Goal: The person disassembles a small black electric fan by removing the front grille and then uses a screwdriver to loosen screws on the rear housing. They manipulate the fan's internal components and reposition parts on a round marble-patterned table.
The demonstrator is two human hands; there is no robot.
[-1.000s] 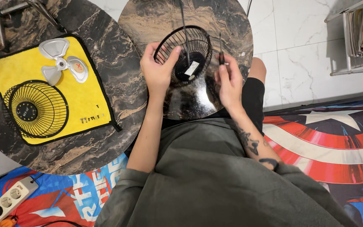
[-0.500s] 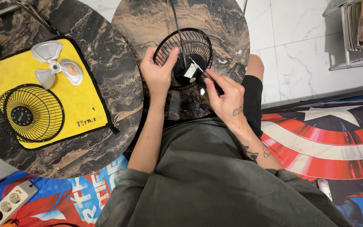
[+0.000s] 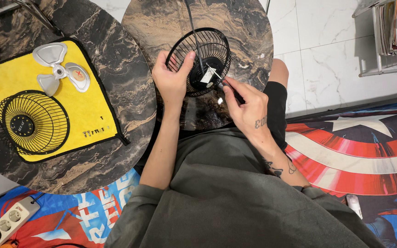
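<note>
Nearest, the right hand [image 3: 246, 103] has come back from the table's right side and now pinches a slim tool, likely a screwdriver [image 3: 228, 88], its tip at the motor hub [image 3: 206, 73]. Just left, the left hand [image 3: 173, 78] stays clamped on the rear fan guard [image 3: 198, 59]. Far left, the front grille [image 3: 32, 121] and fan blade [image 3: 59, 71] lie on the yellow cloth [image 3: 86, 110].
</note>
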